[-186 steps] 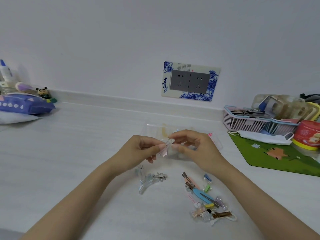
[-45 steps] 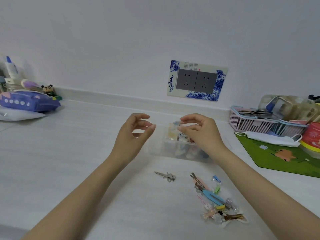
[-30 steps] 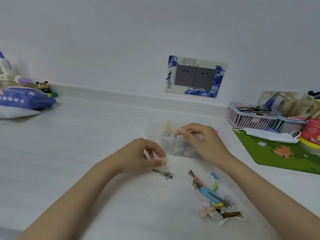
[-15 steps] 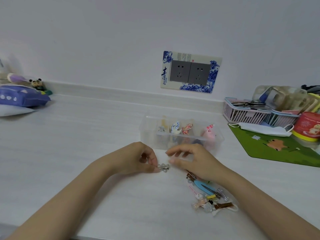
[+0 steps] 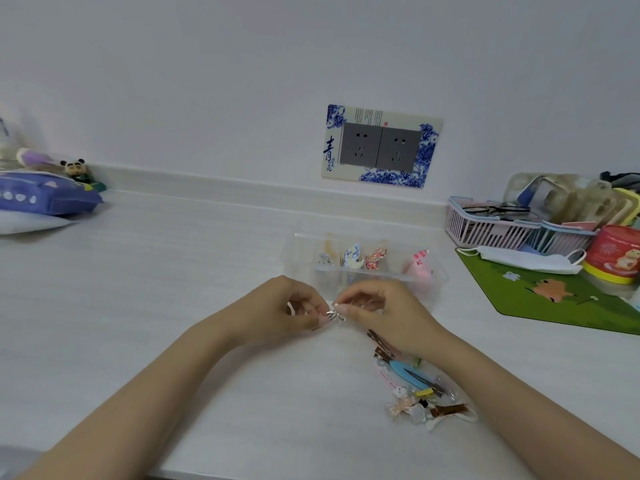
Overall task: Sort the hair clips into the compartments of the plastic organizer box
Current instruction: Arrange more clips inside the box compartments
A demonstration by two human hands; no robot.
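clip [image 5: 335,315] half hidden by fingers [image 5: 341,309]

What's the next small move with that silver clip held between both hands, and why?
Probably lift the silver clip forward and drop it into a compartment of the organizer box. Left hand and right hand both pinch it just above the table, right in front of the box, and more clips still wait loose by the right forearm.
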